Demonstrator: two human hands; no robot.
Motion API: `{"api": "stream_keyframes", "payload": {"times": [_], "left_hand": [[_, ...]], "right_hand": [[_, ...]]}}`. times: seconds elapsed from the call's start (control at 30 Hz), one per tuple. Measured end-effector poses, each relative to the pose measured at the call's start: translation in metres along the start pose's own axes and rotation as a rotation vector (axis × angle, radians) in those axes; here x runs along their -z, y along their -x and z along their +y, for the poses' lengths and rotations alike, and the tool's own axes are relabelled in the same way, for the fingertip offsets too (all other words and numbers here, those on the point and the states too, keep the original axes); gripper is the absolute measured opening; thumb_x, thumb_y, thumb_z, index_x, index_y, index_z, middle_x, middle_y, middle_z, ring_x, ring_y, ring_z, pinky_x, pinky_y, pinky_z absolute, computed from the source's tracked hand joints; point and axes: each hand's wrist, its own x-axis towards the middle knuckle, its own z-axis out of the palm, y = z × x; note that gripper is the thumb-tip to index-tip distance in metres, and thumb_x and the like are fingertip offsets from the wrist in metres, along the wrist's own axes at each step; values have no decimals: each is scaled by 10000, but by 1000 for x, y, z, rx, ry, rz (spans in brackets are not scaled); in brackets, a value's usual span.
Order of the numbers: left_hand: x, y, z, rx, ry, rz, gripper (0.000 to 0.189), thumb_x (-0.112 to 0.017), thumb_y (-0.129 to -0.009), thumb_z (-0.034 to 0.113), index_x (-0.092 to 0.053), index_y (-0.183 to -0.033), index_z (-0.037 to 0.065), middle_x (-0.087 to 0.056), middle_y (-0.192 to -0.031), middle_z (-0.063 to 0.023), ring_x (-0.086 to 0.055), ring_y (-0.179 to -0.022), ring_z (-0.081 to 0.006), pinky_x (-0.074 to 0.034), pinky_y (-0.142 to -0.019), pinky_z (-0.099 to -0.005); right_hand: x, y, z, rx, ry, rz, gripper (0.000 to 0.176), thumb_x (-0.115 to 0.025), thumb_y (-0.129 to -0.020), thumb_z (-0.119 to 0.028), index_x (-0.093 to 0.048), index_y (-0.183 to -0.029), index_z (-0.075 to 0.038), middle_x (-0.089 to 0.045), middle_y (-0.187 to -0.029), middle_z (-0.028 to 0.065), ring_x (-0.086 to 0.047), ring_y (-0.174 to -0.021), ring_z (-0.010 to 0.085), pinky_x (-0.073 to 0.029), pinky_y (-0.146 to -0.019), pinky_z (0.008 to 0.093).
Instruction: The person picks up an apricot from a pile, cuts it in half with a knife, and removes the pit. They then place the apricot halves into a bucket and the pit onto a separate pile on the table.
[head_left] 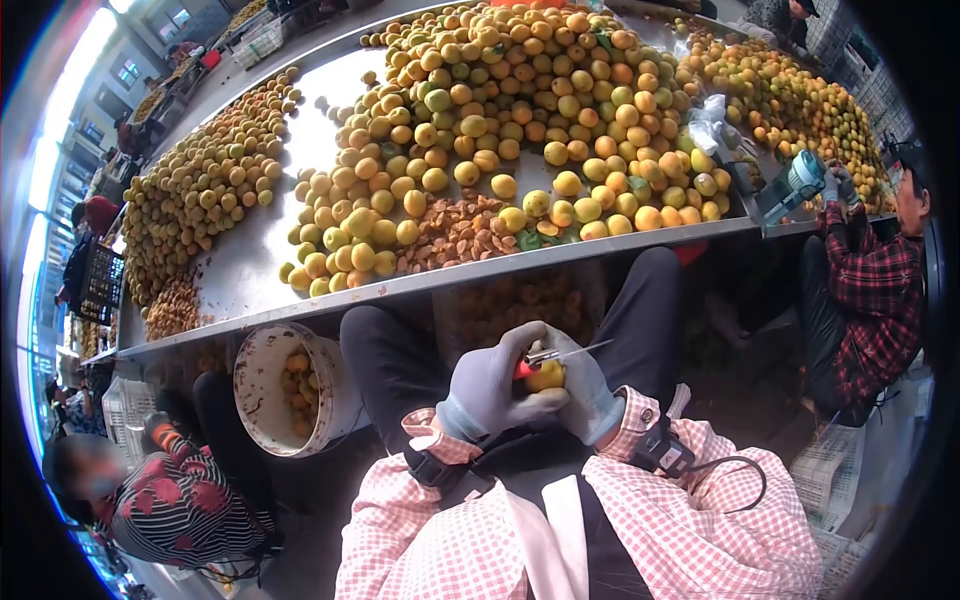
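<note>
Both my hands wear grey gloves and meet above my lap, in front of the table edge. A red-handled tool (541,357) with a thin metal shaft is in my left hand (492,388), whose fingers are closed round it. My right hand (590,385) is wrapped round a yellow-green fruit (545,376), with the tool against its upper side. The fingers partly hide the fruit and the tool's handle. On the metal table (240,245) just ahead lie a large pile of yellow-orange fruit (480,125) and a heap of brown pits (457,232).
A white bucket (265,405) with halved fruit stands left of my knees. Under the table edge is a container of fruit pieces (520,305). A turquoise-lidded bottle (795,185) stands at the right. Co-workers sit at left (185,500) and right (875,280).
</note>
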Motion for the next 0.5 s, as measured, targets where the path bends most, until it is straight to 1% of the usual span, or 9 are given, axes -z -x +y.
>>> {"api": "stream_keyframes", "payload": {"times": [0.07, 0.13, 0.2, 0.27, 0.33, 0.37, 0.43, 0.47, 0.5], "left_hand": [[3, -3, 3, -45, -35, 20, 773, -800, -697, 413, -456, -1289, 54, -662, -947, -155, -672, -822, -337, -532, -693, -351], [3, -4, 4, -92, -71, 42, 752, -791, -706, 408, -470, -1282, 45, -663, -948, -157, -671, -816, -335, -531, -690, -351], [0, 0, 5, -33, 72, 98, 692, -770, -736, 347, -479, -1280, 34, -664, -965, -164, -668, -827, -344, -532, -695, -356], [-12, -1, 0, -29, 181, 164, 588, -716, -780, 258, -495, -1270, 19, -671, -975, -159, -687, -827, -289, -527, -729, -328], [-17, -5, 6, 102, 523, 304, 502, -663, -813, 197, -518, -1249, -4, -674, -972, -131, -666, -856, -187, -505, -782, -293], [-15, -6, 14, 168, 657, 302, 434, -615, -855, 186, -537, -1225, -26, -649, -1039, -108, -600, -930, -129, -473, -845, -278], [-22, -7, 13, 211, 787, 340, 438, -607, -870, 205, -528, -1231, -29, -634, -1077, -106, -590, -953, -128, -469, -857, -279], [-25, -6, 12, 254, 916, 378, 443, -600, -885, 224, -520, -1238, -32, -619, -1116, -105, -581, -976, -127, -466, -869, -280], [-26, -5, 9, 255, 932, 372, 570, -624, -890, 346, -462, -1290, -26, -608, -1139, -114, -583, -1003, -139, -465, -874, -286]], "right_hand": [[0, -2, 2, -60, -141, 53, 188, -507, -918, -137, -523, -1096, -79, -582, -973, 33, -604, -932, 122, -496, -819, 249], [1, -3, -10, 498, 673, 179, 362, -585, -813, -164, -531, -1135, -7, -595, -983, 161, -607, -928, 313, -493, -828, 366], [-6, -5, -21, 622, 719, 317, 378, -577, -834, -177, -516, -1157, 9, -588, -967, 162, -604, -893, 310, -495, -827, 352], [-16, -5, -30, 742, 761, 458, 395, -570, -855, -191, -500, -1179, 25, -581, -950, 163, -600, -859, 306, -496, -826, 337], [-25, -5, -36, 30, -560, 375, 470, -599, -868, -187, -440, -1250, 36, -548, -887, 162, -567, -766, 299, -502, -717, 337], [-26, -7, -37, 29, -561, 376, 470, -599, -868, -187, -440, -1250, 36, -548, -887, 162, -567, -766, 299, -502, -717, 337], [-24, -14, -41, 482, -98, 421, 194, -457, -954, -212, -454, -975, -19, -479, -834, 108, -496, -722, 207, -423, -655, 296], [-23, -17, -42, 699, 140, 434, 251, -386, -997, -224, -461, -837, -46, -445, -807, 81, -461, -699, 161, -384, -624, 275], [-16, -26, -28, 949, 420, 425, 473, -642, -833, -143, -422, -1204, 49, -496, -834, 149, -526, -704, 265, -439, -566, 351]]}}
